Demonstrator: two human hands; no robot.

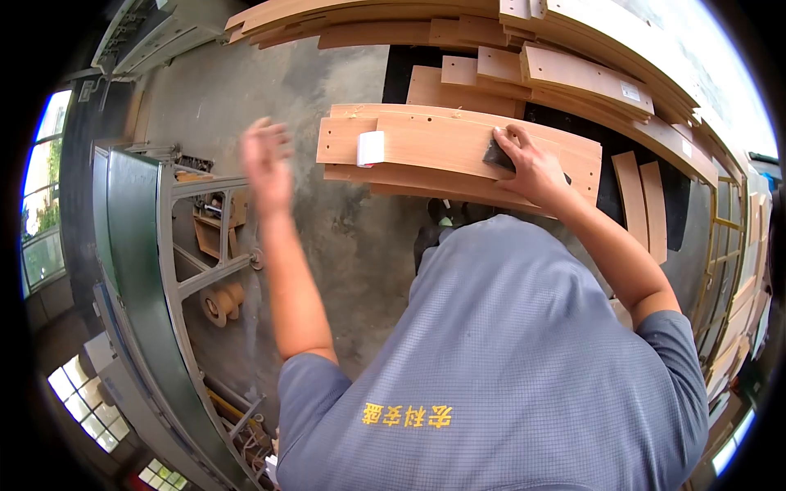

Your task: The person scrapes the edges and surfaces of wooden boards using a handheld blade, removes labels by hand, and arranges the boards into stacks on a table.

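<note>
My left hand (268, 164) is raised over the floor, left of the wooden boards. It is blurred by motion, but its fingers look spread and nothing shows in them. Under my right hand (532, 168) is a flat black object (498, 155) whose kind I cannot make out. The fingers are closed around it, and it rests on the top board of a stack of light brown wooden boards (426, 147). These boards have small dark holes near their ends. A small white block (371, 149), perhaps a pad of labels, sits toward the stack's left end.
More wooden boards (585, 78) are piled beyond the stack, some bearing white labels. Two narrow boards (641, 200) lie at the right on a black surface. A metal-framed conveyor (139, 237) runs along the left, with a cardboard spool (221, 304) on the floor beside it.
</note>
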